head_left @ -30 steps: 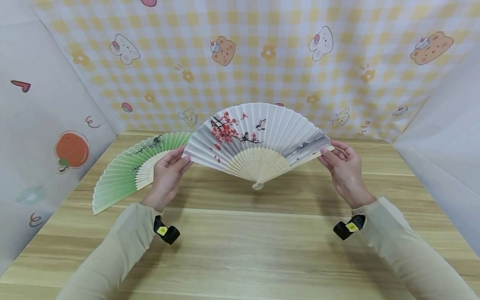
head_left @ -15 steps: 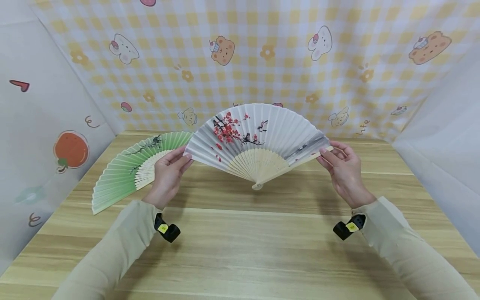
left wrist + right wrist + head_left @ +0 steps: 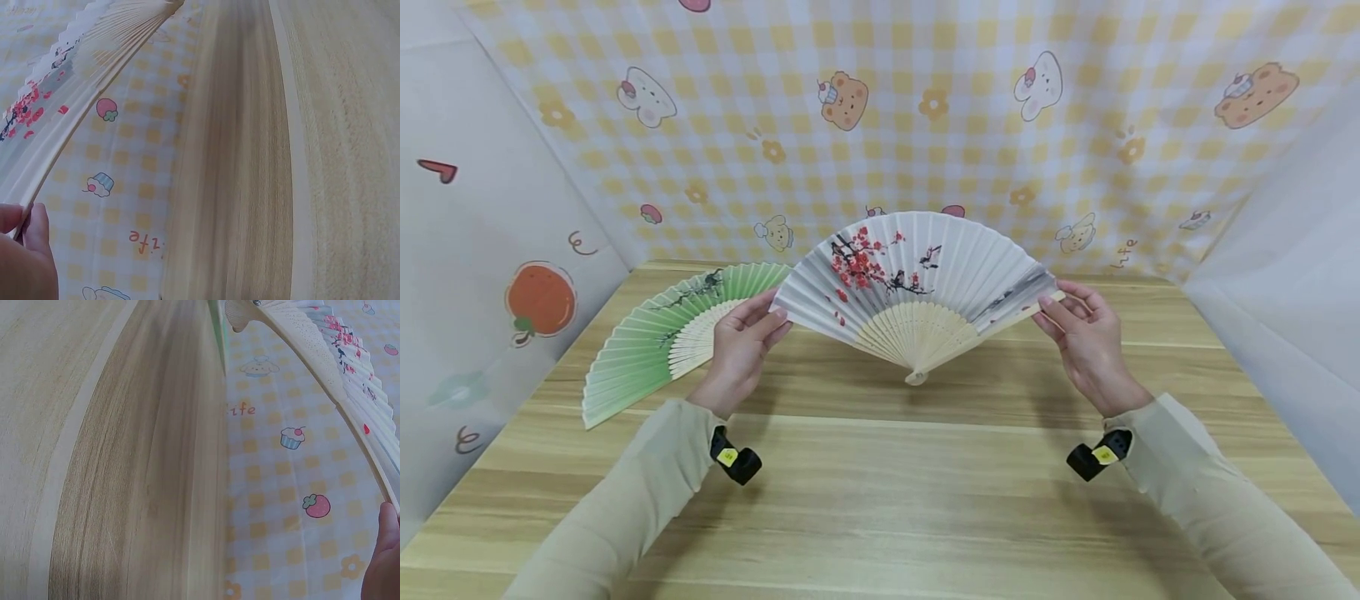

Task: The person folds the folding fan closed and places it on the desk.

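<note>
At the twelve o'clock of your view, your left hand (image 3: 737,350) and right hand (image 3: 1087,346) pinch the white fan (image 3: 962,262) at ten and two, probably to hold it spread above the table (image 3: 887,508); the green fan (image 3: 632,358) lies towards nine.

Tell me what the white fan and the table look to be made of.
The white fan has a matte, pleated leaf, maybe cloth or paper; its pale, thin slats suggest bamboo or wood. The table shows streaky grain and a soft sheen: wood or wood-look laminate.
</note>
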Demonstrator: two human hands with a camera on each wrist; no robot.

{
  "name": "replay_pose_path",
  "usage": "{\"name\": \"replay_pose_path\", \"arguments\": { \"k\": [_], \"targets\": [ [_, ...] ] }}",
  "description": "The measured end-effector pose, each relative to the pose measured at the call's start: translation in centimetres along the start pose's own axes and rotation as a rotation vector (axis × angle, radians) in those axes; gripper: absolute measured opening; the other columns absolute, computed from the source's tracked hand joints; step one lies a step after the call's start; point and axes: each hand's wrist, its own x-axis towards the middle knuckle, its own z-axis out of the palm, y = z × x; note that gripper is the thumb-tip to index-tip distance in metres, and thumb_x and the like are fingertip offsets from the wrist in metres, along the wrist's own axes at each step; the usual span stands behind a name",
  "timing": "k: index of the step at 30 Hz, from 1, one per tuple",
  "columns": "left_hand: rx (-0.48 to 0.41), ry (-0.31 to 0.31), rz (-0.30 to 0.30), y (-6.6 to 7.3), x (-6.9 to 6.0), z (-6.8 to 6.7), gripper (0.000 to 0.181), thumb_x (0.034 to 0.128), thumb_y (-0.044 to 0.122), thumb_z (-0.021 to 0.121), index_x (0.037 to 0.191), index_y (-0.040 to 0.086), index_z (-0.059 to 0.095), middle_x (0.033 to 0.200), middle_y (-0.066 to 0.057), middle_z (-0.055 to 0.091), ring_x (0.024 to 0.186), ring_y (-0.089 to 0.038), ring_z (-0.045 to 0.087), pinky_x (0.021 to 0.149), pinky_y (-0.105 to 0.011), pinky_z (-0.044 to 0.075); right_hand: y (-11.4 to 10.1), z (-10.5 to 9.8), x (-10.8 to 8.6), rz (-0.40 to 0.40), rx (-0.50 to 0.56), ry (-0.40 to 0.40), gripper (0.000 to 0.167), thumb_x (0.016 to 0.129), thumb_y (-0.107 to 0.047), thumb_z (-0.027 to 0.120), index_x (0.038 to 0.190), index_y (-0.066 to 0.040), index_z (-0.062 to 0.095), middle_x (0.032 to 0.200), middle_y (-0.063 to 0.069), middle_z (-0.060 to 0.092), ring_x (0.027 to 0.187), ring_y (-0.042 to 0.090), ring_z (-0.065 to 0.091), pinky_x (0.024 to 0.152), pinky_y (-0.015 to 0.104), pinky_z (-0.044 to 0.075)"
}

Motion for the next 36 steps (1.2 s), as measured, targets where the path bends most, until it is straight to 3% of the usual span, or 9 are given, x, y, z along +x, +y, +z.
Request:
{"name": "replay_pose_path", "arguments": {
  "k": [11,20,30,36],
  "targets": [
    [0.051,0.009,-0.019,0.1,0.0,0.5,0.028,0.0847,-0.008,0.051,0.099,0.013,0.062,0.098,-0.001,0.059,0.089,-0.012,0.058,0.081,-0.022,0.048,0.2,0.3,-0.1,0.018,-0.015,-0.046,0.025,0.077,0.010,0.060,0.099,-0.001,0.055,0.081,0.008,0.059,0.075,0.017,0.062,0.073,0.027,0.051],
    [0.027,-0.009,-0.010,0.1,-0.2,0.8,0.025,0.0842,-0.008,0.052,0.095,0.011,0.063,0.095,-0.001,0.061,0.087,-0.012,0.060,0.082,-0.023,0.048,0.8,0.3,0.0,0.009,0.062,-0.131,0.020,0.081,0.011,0.054,0.098,0.001,0.058,0.088,0.012,0.063,0.081,0.021,0.063,0.076,0.029,0.049],
    [0.029,-0.015,0.024,-0.1,-0.3,1.1,0.024,0.0840,-0.008,0.052,0.092,0.012,0.064,0.094,-0.002,0.062,0.084,-0.012,0.061,0.079,-0.022,0.049,0.9,0.5,-0.2,0.042,0.067,-0.135,0.021,0.081,0.011,0.054,0.099,-0.001,0.059,0.089,0.011,0.063,0.080,0.021,0.064,0.075,0.028,0.050],
    [0.018,-0.019,0.015,-0.3,-0.7,1.1,0.023,0.0838,-0.008,0.052,0.100,0.006,0.062,0.093,-0.003,0.062,0.084,-0.013,0.061,0.079,-0.024,0.049,1.0,0.8,-0.5,0.041,0.036,-0.148,0.021,0.082,0.010,0.054,0.098,-0.002,0.060,0.087,0.010,0.062,0.079,0.019,0.064,0.074,0.027,0.050]
  ]
}}
